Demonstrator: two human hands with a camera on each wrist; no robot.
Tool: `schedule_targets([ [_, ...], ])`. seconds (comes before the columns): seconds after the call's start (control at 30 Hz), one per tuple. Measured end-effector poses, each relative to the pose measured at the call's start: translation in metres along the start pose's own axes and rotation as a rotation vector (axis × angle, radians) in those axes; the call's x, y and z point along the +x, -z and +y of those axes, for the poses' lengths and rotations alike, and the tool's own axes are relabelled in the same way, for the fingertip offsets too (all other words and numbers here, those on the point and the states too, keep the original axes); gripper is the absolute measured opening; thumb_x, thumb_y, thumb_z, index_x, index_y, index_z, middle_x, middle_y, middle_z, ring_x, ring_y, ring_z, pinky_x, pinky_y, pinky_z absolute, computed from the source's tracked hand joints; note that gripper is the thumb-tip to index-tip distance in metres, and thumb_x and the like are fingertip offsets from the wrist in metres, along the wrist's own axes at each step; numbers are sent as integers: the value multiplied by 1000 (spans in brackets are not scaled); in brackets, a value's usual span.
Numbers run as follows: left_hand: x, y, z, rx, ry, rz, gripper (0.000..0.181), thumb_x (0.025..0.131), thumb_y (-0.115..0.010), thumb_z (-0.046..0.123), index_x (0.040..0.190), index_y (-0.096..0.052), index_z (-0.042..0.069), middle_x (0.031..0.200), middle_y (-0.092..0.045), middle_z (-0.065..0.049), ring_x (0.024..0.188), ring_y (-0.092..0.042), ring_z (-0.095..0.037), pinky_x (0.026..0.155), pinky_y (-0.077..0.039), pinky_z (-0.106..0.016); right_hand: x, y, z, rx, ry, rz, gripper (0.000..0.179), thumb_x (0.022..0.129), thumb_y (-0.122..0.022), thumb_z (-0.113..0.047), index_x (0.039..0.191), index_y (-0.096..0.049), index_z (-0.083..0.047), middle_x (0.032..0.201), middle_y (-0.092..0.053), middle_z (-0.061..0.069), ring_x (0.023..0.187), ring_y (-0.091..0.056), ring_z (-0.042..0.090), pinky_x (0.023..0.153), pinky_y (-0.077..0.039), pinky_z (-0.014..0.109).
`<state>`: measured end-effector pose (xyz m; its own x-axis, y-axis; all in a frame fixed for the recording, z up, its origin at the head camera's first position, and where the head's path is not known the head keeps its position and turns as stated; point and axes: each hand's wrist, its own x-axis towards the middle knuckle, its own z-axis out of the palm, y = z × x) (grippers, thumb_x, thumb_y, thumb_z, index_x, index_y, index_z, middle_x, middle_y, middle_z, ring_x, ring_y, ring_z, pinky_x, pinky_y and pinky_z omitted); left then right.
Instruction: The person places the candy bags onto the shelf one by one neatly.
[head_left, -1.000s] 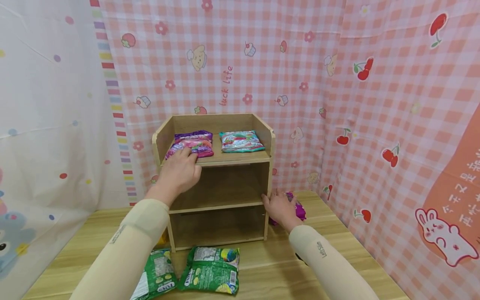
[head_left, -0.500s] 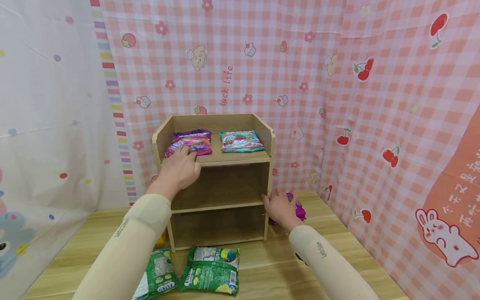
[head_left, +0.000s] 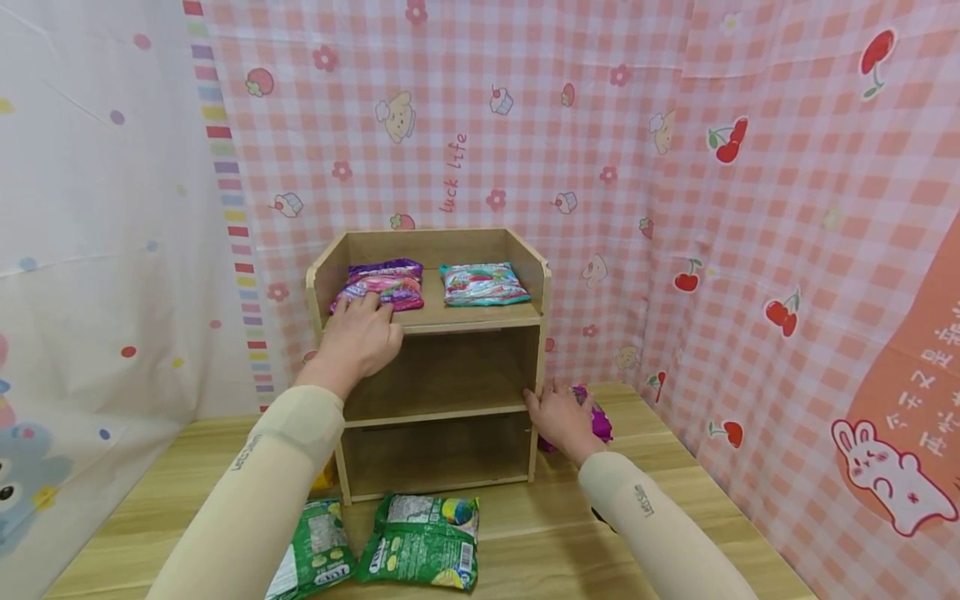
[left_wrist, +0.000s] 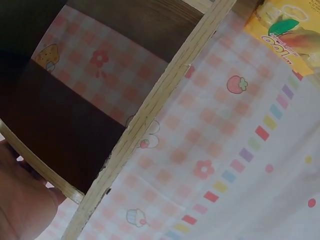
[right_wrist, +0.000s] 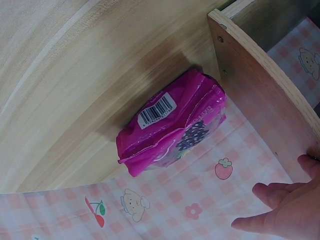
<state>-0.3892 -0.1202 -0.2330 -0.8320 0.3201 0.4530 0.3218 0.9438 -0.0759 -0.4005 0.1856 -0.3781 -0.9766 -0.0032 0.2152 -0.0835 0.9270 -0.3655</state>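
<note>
On the top tier of a wooden shelf [head_left: 442, 415], my left hand [head_left: 362, 337] rests its fingertips on the front of a purple and pink candy bag [head_left: 386, 285]. The left wrist view shows part of this hand [left_wrist: 25, 200] at the shelf board, its fingertips hidden. A teal candy bag [head_left: 486, 284] lies to the right on the same tier. My right hand [head_left: 562, 417] is at the shelf's right side, its thumb side touching the panel [right_wrist: 270, 90] and its other fingers spread. A magenta bag [right_wrist: 172, 122] with a barcode sits on the table near this hand.
Two green bags, one [head_left: 423, 542] in front of the shelf and another [head_left: 322, 542] partly behind my left sleeve, lie on the wooden table [head_left: 540, 550]. A yellow bag [left_wrist: 290, 32] is by the shelf's left side. Patterned curtains [head_left: 465, 108] hang behind and at the sides.
The purple and pink bag has shifted slightly left and back on the top tier, with my left fingers on it. My right hand has stayed at the shelf's side.
</note>
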Motion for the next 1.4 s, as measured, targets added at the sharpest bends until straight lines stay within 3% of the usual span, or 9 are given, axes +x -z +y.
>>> schedule_targets([
  [0.43, -3, -2, 1, 18, -12, 2, 53, 99, -33, 27, 138, -53, -3, 140, -48, -25, 130, -43, -46, 114, -15, -61, -1, -1, -1, -8, 7, 7, 67, 105, -30, -49, 150, -38, 1, 158, -28, 23, 145, -23, 41, 109, 2, 72],
  [0.7, -4, -4, 5, 25, 13, 28, 61, 104, -32, 48, 139, -54, 2, 137, -51, -24, 132, -43, -41, 113, -13, -63, -2, -1, 0, -10, 6, 2, 67, 105, -30, -49, 150, -39, 0, 158, -27, 22, 146, -23, 41, 109, 1, 72],
  [1.07, -13, -4, 2, 7, 8, 81, 72, 98, -41, 64, 139, -55, 6, 140, -48, -24, 132, -41, -42, 113, -16, -65, -1, 1, 0, 2, 3, -3, 68, 105, -28, -50, 151, -37, 0, 158, -26, 22, 145, -23, 41, 110, 3, 71],
  [1.4, -26, -2, 2, 20, -53, 157, 63, 96, -56, 54, 137, -58, 7, 132, -53, -22, 127, -46, -40, 112, -21, -63, -2, 2, -1, -3, -4, -13, 68, 105, -29, -49, 152, -35, 0, 159, -25, 22, 146, -21, 40, 110, 1, 70],
])
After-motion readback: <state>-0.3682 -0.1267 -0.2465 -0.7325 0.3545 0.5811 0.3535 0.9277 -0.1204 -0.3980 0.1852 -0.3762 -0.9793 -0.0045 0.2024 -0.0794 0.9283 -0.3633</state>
